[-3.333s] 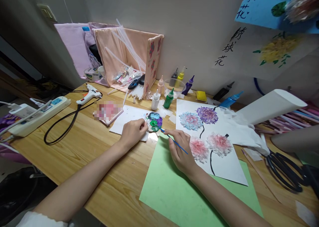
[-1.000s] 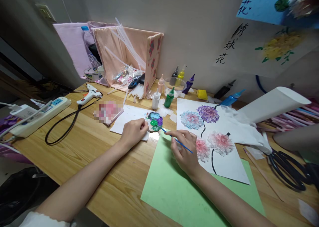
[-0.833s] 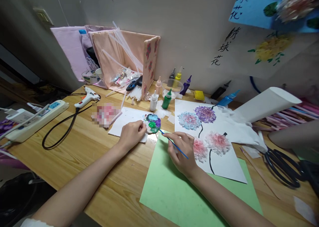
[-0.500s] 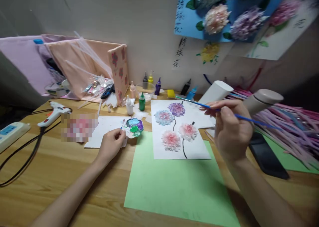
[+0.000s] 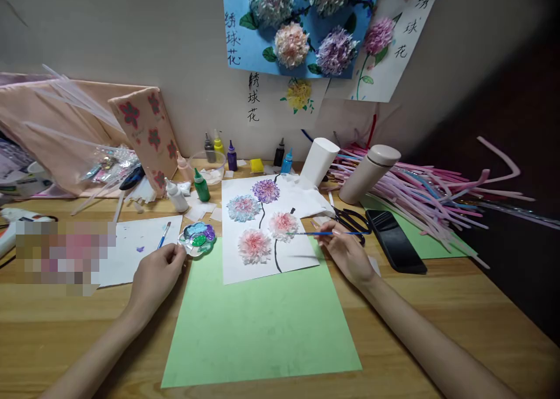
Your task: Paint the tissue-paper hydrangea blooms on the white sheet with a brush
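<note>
My right hand (image 5: 345, 250) is closed on a thin blue paintbrush (image 5: 321, 233) held nearly level. Its bristle end points left, over the lower right pink-and-white flower (image 5: 283, 226) on a white sheet (image 5: 234, 273). That sheet also bears a purple, a blue-pink and another pink flower, with dark painted stems. With fingers pinched, my left hand (image 5: 160, 270) grips the rim of a small flower-shaped palette (image 5: 198, 240) holding green, blue and purple paint. A second blue-handled brush (image 5: 164, 234) shows above that hand, its lower end hidden behind the fingers.
Green paper (image 5: 262, 329) lies under the sheet. Paint bottles (image 5: 201, 185) line the back. Scissors (image 5: 352, 219), a phone (image 5: 396, 241), a tumbler (image 5: 370, 174) and fuzzy craft stems (image 5: 420, 192) are on the right. A peach box (image 5: 149, 136) and a pixelated patch are left.
My right hand has lowered, bringing the brush from above the purple flower to the lower right pink flower. My left hand remains by the palette. The camera view has swung right.
</note>
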The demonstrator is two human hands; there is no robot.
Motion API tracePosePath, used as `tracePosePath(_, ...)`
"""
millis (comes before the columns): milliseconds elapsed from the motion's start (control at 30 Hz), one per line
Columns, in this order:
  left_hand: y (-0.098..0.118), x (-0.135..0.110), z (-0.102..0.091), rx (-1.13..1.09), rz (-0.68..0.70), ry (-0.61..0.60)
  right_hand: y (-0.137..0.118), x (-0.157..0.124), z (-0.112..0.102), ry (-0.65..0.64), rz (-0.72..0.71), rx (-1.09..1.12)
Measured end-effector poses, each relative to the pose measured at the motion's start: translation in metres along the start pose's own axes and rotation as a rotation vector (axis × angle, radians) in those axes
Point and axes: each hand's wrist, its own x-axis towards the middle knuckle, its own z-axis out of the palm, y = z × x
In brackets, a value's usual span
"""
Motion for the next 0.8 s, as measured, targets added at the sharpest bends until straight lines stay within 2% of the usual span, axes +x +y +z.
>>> tracePosePath(67,0.003,0.001,-0.002,0.083,-0.015,-0.007,0.002,-0.005,-0.004,-0.05,0.035,-0.001)
tracePosePath(200,0.007,0.004,-0.01,0.181,-0.067,-0.108,0.003,-0.012,-0.01,-0.145,0.121,0.027)
tracePosePath(300,0.009,-0.003,-0.014,0.35,-0.036,-0.084,0.004,-0.015,-0.011,-0.202,0.179,0.032)
tracePosePath(400,0.017,-0.018,-0.007,0.449,0.167,-0.038,0.006,-0.017,-0.013,-0.28,0.216,0.019)
tracePosePath(467,0.024,-0.026,0.002,0.402,0.364,-0.076,0.006,-0.017,-0.014,-0.334,0.239,0.019)
tracePosePath(533,0.028,-0.027,0.009,0.337,0.483,-0.098,0.005,-0.017,-0.015,-0.359,0.242,0.017)
tracePosePath(600,0.029,-0.022,0.012,0.304,0.531,-0.042,0.001,-0.018,-0.014,-0.299,0.188,0.003)
tracePosePath(700,0.024,-0.013,0.01,0.263,0.564,0.133,-0.015,-0.015,-0.006,-0.165,0.051,-0.062)
tracePosePath(767,0.02,-0.012,0.009,0.186,0.648,0.196,-0.032,-0.008,0.005,-0.165,0.001,-0.152)
tracePosePath(800,0.018,-0.014,0.009,0.135,0.716,0.191,-0.04,-0.003,0.014,-0.189,-0.021,-0.208)
